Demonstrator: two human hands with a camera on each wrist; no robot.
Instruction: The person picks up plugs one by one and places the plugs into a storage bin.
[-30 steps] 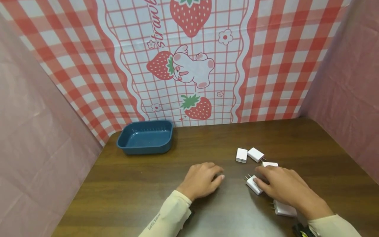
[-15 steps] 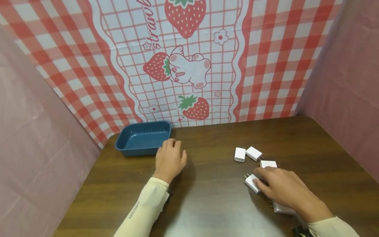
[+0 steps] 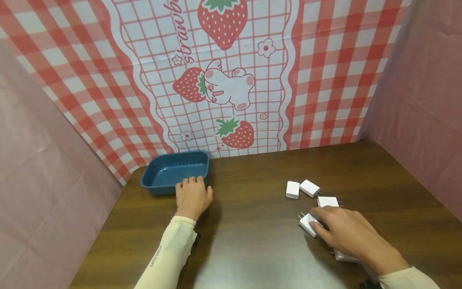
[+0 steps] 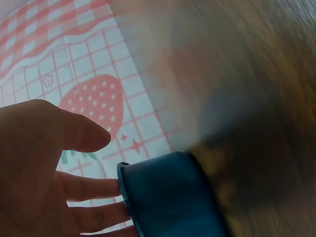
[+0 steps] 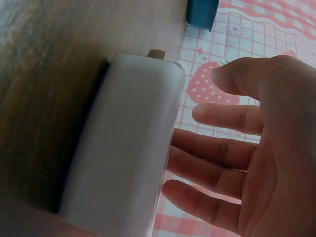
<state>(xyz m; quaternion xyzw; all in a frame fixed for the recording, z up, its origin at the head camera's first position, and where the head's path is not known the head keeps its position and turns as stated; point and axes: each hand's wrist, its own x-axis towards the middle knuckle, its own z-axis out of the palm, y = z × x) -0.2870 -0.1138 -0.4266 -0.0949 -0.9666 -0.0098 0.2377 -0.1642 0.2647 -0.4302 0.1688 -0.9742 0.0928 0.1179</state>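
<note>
In the head view my left hand (image 3: 192, 196) is at the front right of a blue plastic basin (image 3: 155, 189), its fingertips over the rim. The left wrist view shows those fingers reaching the basin's rim (image 4: 173, 192), the thumb standing apart from it. My right hand (image 3: 348, 230) hovers among several white plug-in chargers, its thumb near a charger (image 3: 308, 224) with prongs pointing away. Another charger (image 3: 327, 201) lies just beyond its fingers. Under the wrist is a partly hidden larger charger (image 3: 345, 256). In the right wrist view the fingers are extended beside a white charger (image 5: 121, 143).
Two more chargers, one charger (image 3: 292, 190) and a second charger (image 3: 309, 188), lie farther back on the brown wooden table (image 3: 249, 224). A strawberry-print cloth (image 3: 267, 92) hangs behind the table, with pink cloth (image 3: 426, 100) at both sides.
My left hand has moved left and away from me, from the middle of the table to the basin's front rim. The right hand has stayed nearly still by the chargers.
</note>
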